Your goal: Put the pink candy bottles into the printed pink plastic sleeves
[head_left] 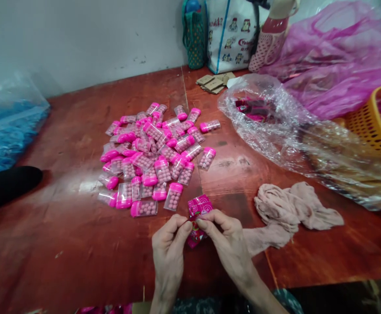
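A pink printed wrapper is pinched between both my hands near the table's front edge. My left hand grips its left side with thumb and forefinger. My right hand grips its right side the same way. Just beyond them lies a heap of several small clear boxes with pink caps, filled with pink candy balls. The nearest box lies a little beyond my left hand.
A crumpled beige cloth lies right of my hands on the red wooden table. A clear plastic bag, a pink plastic bag and a yellow basket are at the right. Blue bag left; tote bags at the wall.
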{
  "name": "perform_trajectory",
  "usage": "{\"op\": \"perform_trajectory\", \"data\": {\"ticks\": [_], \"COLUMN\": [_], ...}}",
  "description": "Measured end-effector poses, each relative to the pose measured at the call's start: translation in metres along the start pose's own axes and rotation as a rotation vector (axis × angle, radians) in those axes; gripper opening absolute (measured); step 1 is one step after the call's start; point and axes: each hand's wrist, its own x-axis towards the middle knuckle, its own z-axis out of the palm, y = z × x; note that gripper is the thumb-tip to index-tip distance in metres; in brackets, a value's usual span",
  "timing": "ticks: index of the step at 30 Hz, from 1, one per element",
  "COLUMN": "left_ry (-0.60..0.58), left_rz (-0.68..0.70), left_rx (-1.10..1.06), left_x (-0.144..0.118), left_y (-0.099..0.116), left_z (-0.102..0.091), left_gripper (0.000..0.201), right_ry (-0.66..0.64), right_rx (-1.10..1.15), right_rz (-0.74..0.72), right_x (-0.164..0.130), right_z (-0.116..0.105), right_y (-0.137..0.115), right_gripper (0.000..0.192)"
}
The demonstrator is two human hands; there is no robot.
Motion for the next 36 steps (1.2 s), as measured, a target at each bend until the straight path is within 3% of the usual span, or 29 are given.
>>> {"op": "perform_trajectory", "data": {"ticks": [5,10,15,18,20,24,29,32,36], "left_ry": [0.025,-0.065,-0.225,-0.284,-0.259,-0.166,-0.197,-0.152,0.004], "left_rz": [-0.062,-0.117,-0.071,-0.037,-0.063,-0.179,-0.242,-0.269,-0.229], "left_rx": [-0.112,-0.082,0.057,0.072,0.009,-0.331,-0.507,-0.505,-0.471], "left_x": [0.000,0.001,0.006,0.010,0.013,0.014,0.005,0.002,0.006], "left_y": [-0.008,-0.002,0.008,0.007,0.003,-0.008,-0.007,-0.003,-0.004], "left_z": [0.006,0.008,0.002,-0.002,-0.004,-0.009,-0.003,0.009,0.020], "left_gripper": [0.022,0.031,0.028,0.024,0.022,0.030,0.055,0.039,0.011], "right_ry": [0.011,-0.043,-0.077,-0.194,-0.201,0.002,0.179,0.244,0.185], "right_rx": [-0.118,-0.161,-0.133,-0.145,-0.082,-0.020,-0.205,-0.331,-0.357], "right_rz": [-0.039,-0.076,-0.106,-0.091,-0.052,-0.006,-0.171,-0.308,-0.349], "right_x": [-0.006,-0.010,0.000,0.007,0.008,0.007,0.005,0.004,0.004], "right_z": [0.005,-0.005,-0.025,-0.028,-0.026,-0.019,-0.010,-0.007,-0.010], "right_y": [0.000,0.000,-0.009,-0.016,-0.017,-0.011,-0.002,-0.001,-0.003], "right_gripper": [0.031,0.038,0.019,0.011,0.013,0.008,0.015,0.016,0.018]}}
